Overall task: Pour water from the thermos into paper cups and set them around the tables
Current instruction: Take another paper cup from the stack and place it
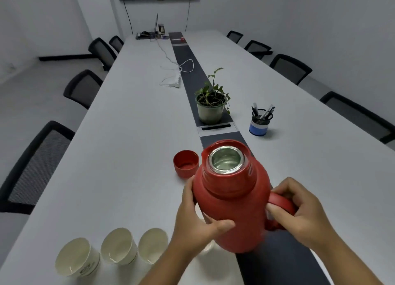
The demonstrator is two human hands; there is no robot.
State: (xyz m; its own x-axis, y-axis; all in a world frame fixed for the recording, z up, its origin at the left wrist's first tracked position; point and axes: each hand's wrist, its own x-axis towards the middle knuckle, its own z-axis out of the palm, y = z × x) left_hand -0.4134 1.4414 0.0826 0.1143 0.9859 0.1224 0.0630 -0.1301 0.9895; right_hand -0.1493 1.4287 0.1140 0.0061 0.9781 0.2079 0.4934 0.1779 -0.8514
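I have the red thermos (230, 201) up over the near end of the counter (132, 135), its mouth uncapped and the steel lining showing. My right hand (303, 216) is curled round the handle (282, 207) on the thermos's right side; my left hand (196, 222) grips the body low on its left, thumb across the front. The red cap (186, 163) sits open side up on the counter just beyond the thermos, to its left. 3 paper cups (116, 247) stand in a row at the near left edge; something pale under my left hand may be a 4th, but I cannot tell. Farther along the dark centre strip (188, 58) are a plant (211, 105) and, to its right, a pen holder (259, 122).
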